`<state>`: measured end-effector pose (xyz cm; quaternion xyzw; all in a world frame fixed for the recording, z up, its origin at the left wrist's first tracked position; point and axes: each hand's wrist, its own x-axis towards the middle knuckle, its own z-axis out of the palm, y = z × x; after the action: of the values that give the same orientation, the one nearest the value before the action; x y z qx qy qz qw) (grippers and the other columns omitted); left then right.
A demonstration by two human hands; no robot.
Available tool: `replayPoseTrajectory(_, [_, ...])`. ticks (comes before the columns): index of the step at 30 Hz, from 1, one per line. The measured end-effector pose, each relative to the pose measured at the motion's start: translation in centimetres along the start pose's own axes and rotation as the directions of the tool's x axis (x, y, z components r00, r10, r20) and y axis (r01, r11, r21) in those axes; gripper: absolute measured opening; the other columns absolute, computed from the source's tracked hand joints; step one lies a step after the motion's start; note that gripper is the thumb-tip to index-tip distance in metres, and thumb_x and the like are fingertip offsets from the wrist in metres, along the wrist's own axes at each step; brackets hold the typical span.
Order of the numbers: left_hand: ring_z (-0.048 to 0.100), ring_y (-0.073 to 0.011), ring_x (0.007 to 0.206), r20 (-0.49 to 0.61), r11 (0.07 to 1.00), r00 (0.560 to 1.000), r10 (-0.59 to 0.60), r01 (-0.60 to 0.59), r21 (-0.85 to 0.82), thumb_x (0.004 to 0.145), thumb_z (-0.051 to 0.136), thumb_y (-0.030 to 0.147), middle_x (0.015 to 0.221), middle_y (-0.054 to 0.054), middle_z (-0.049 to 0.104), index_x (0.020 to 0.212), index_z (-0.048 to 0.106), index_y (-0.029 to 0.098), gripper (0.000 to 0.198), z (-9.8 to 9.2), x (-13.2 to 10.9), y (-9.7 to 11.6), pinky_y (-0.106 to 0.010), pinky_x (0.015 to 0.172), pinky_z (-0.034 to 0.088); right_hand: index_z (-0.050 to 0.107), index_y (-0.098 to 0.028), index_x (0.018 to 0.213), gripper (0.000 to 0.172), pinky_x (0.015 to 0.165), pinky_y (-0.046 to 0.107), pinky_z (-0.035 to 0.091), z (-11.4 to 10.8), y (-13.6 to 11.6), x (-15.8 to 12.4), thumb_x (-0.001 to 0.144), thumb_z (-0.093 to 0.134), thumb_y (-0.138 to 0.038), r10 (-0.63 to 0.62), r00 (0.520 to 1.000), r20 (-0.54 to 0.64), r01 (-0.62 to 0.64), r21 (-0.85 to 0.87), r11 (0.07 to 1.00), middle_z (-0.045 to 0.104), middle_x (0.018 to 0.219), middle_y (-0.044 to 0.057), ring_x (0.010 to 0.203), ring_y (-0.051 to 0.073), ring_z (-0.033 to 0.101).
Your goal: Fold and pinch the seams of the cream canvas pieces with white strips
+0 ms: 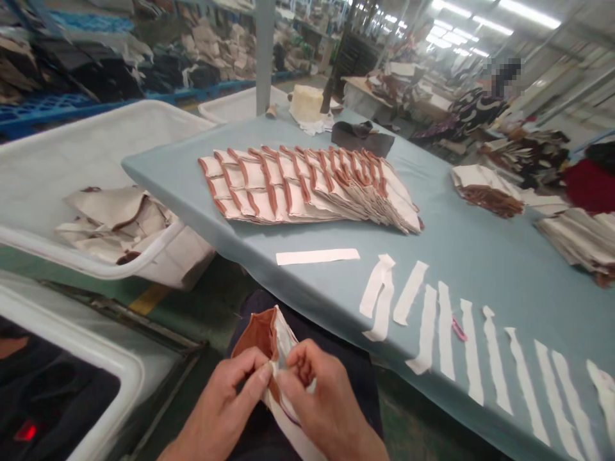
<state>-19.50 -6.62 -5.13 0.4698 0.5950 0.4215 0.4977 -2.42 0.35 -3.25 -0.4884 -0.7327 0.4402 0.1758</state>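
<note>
Over my lap I hold a sewn fabric piece, rust-brown on one face and off-white on the other. My left hand pinches its edge between thumb and forefinger. Close beside it, my right hand grips the off-white side with curled fingers. The lower part of the piece hangs down between my wrists, partly hidden by the hands. On the blue-green table ahead, a fanned stack of similar off-white pieces with brown edging lies flat.
White fabric strips lie in a row along the table's near edge, with a pink loop among them. A white bin with fabric pieces stands left. More stacks lie at right. A person is in the background.
</note>
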Motion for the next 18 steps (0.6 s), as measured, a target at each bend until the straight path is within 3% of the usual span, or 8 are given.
replayPoseTrajectory(3, [0.049, -0.0137, 0.059, -0.073, 1.000, 0.997, 0.018, -0.018, -0.004, 0.105, 0.044, 0.048, 0.064, 0.002, 0.051, 0.070, 0.053, 0.019, 0.047, 0.9, 0.0, -0.8, -0.023, 0.058, 0.039, 0.065, -0.021, 0.093, 0.014, 0.063, 0.029, 0.047, -1.7, 0.0, 4.4, 0.092, 0.066, -0.035, -0.112, 0.955, -0.274, 0.018, -0.324, 0.946, 0.068, 0.075, 0.001, 0.064, 0.019, 0.062])
replayPoseTrajectory(5, [0.051, -0.0141, 0.060, -0.090, 1.000, 0.996, 0.020, -0.022, -0.018, 0.106, 0.044, 0.046, 0.064, 0.002, 0.054, 0.072, 0.056, 0.019, 0.045, 1.4, 0.1, -1.1, -0.023, 0.059, 0.039, 0.066, -0.019, 0.108, 0.022, 0.077, 0.035, 0.052, -2.1, 0.1, 7.9, 0.091, 0.069, -0.033, -0.275, 0.911, -0.306, 0.088, -0.508, 0.857, 0.074, 0.098, 0.009, 0.086, 0.026, 0.068])
replayPoseTrajectory(7, [0.053, -0.0145, 0.060, -0.105, 1.000, 0.994, 0.012, -0.014, -0.023, 0.106, 0.046, 0.043, 0.065, 0.001, 0.056, 0.073, 0.058, 0.019, 0.043, 1.5, 0.2, -1.2, -0.023, 0.060, 0.040, 0.064, -0.016, 0.121, 0.033, 0.091, 0.043, 0.051, -1.7, 0.1, 11.2, 0.091, 0.070, -0.028, -0.391, 0.883, -0.261, 0.161, -0.612, 0.774, 0.071, 0.121, 0.017, 0.108, 0.032, 0.064])
replayPoseTrajectory(10, [0.054, -0.0145, 0.057, -0.161, 1.000, 0.987, 0.022, -0.025, -0.012, 0.104, 0.050, 0.040, 0.062, 0.001, 0.056, 0.070, 0.059, 0.020, 0.040, 1.4, 0.6, -1.4, -0.024, 0.058, 0.039, 0.063, -0.012, 0.126, 0.043, 0.099, 0.051, 0.047, -0.3, 0.3, 14.7, 0.087, 0.075, -0.027, -0.415, 0.877, -0.242, 0.197, -0.606, 0.771, 0.066, 0.132, 0.023, 0.114, 0.037, 0.059])
replayPoseTrajectory(12, [0.055, -0.0145, 0.057, -0.196, 0.999, 0.979, 0.054, -0.054, 0.008, 0.103, 0.052, 0.037, 0.062, 0.001, 0.057, 0.071, 0.060, 0.020, 0.038, 1.4, 0.8, -1.7, -0.024, 0.058, 0.039, 0.067, -0.014, 0.120, 0.036, 0.101, 0.052, 0.045, 0.5, 0.6, 15.5, 0.087, 0.074, -0.025, -0.408, 0.881, -0.241, 0.213, -0.568, 0.795, 0.068, 0.127, 0.021, 0.113, 0.036, 0.058])
replayPoseTrajectory(15, [0.056, -0.0140, 0.057, -0.220, 0.994, 0.970, 0.105, -0.096, 0.053, 0.103, 0.052, 0.031, 0.064, 0.001, 0.061, 0.075, 0.065, 0.020, 0.032, 1.4, 1.2, -1.9, -0.024, 0.060, 0.039, 0.072, -0.018, 0.105, 0.019, 0.102, 0.048, 0.044, 0.9, 1.3, 14.7, 0.088, 0.065, -0.016, -0.392, 0.881, -0.266, 0.241, -0.461, 0.854, 0.072, 0.119, 0.016, 0.110, 0.032, 0.060])
replayPoseTrajectory(18, [0.055, -0.0127, 0.055, -0.241, 0.994, 0.965, 0.105, -0.104, 0.019, 0.099, 0.057, 0.029, 0.064, 0.003, 0.062, 0.078, 0.066, 0.020, 0.025, 1.3, 1.9, -1.6, -0.023, 0.059, 0.038, 0.072, -0.021, 0.092, 0.015, 0.099, 0.043, 0.046, 0.4, 2.1, 13.4, 0.087, 0.059, -0.014, -0.351, 0.880, -0.320, 0.263, -0.288, 0.921, 0.075, 0.106, 0.011, 0.103, 0.027, 0.063])
